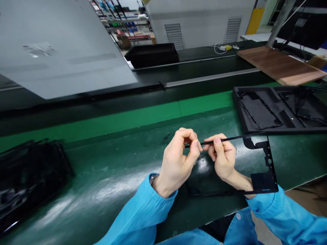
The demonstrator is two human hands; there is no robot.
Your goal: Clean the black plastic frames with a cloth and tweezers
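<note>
A thin black frame with a clear, see-through middle (264,180) is held up over the green table, tilted. My right hand (223,156) pinches its upper edge between thumb and fingers, and the wrist shows through the clear part. Close by on the left, my left hand (180,158) has thumb and fingertips pressed together at the upper left end of the same edge. Whether a smaller piece sits between those left fingertips is too small to tell.
A black foam tray (274,127) with dark frames lies at the right. Stacked black frames (33,177) are at the left. Behind stand a black bin (153,56), a wooden board (281,64) and a large grey panel (63,44) reaching over the bench.
</note>
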